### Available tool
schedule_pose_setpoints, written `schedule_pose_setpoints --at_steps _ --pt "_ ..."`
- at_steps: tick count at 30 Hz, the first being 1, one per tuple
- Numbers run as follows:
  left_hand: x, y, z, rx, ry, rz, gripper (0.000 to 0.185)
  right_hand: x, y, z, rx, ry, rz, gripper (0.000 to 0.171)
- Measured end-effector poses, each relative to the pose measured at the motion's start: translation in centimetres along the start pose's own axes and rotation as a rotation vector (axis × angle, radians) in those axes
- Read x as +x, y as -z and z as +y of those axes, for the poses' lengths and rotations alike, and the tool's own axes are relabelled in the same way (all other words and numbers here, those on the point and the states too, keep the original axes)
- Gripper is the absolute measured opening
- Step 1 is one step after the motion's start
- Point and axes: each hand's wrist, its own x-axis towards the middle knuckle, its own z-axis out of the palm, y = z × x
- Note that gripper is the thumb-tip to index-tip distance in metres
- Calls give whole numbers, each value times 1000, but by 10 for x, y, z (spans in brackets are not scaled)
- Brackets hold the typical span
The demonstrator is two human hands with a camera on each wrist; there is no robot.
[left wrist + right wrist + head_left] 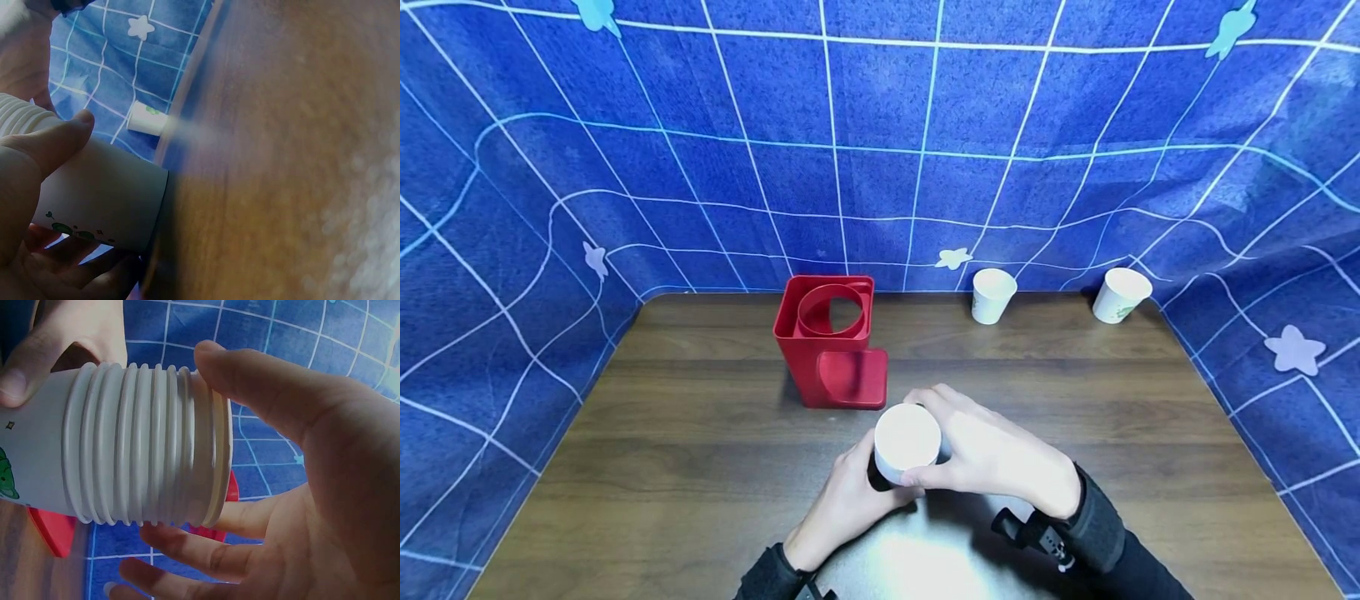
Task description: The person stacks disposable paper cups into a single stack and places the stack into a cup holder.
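Note:
A stack of white paper cups (907, 440) stands upright at the near middle of the table, held by both hands. My left hand (853, 493) grips the lower body of the stack; in the left wrist view its thumb (59, 139) lies on the plain cup wall (109, 197), which bears a small green print. My right hand (958, 433) wraps round the top. In the right wrist view its thumb (250, 381) presses the outermost of several stacked rims (150, 447) and its fingers curl round the far side.
A red cup holder (832, 342) with a round opening on top stands just behind the hands. Two single white cups (992, 294) (1121, 294) stand at the back right of the wooden table (700, 450). Blue gridded cloth (880, 142) walls the table.

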Motion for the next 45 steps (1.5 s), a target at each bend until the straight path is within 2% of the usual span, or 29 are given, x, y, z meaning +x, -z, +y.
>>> schedule_pose_setpoints --at_steps 6,13,25,33,37,45 --pt "1 0 -1 1 -4 12 76 2 16 9 -17 -23 15 83" --pt "1 0 -1 -9 -13 8 76 12 34 35 -31 -83 177 91" --pt "1 -1 -2 -12 6 -3 77 48 53 111 -82 -183 451 89" --pt "0 -1 -1 -21 2 -9 77 72 52 160 -124 -300 601 89" --pt "-1 -1 -1 -15 7 -7 77 80 50 173 -111 -359 620 91" --pt "-1 1 -1 -14 5 -7 77 96 46 190 -48 -465 569 97"
